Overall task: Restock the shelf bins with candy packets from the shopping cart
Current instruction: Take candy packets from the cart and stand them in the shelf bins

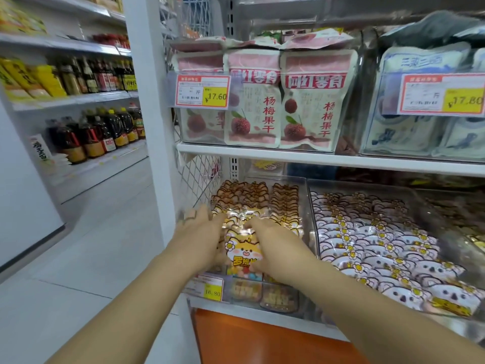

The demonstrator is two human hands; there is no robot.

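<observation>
- Left hand [202, 232]: fingers fairly straight and a little apart, pressed against the left edge of the glossy orange cat-face candy packet [242, 249]. No curl round it is visible.
- Right hand [274, 241]: fingers lie over the packet's upper right and the thumb sits low on its right edge. This reads as a pinch on the packet.
- The packet stands upright between both hands, over the front-left part of the clear plastic bin [310, 214]. It is not yet seated.
- Matching orange packets [284, 203] are filed in tight rows from the bin's middle to its back.
- Step in hand (judgement): slotting this packet into the bin's front-left row. The bin looks nearly full.
- Next move calls for pressing the packet down and back until it leans with the row. The left hand would hold the gap open, then both release.
- The shopping cart is not in view.
- Right of the bin, just beside it: a second clear bin [430, 206] of white koala-face packets [380, 245].
- On the bin's front, left corner: a red-and-yellow price tag [210, 286].
- Above the bin, one shelf up: pink-and-white fruit pouches [309, 101].
</observation>
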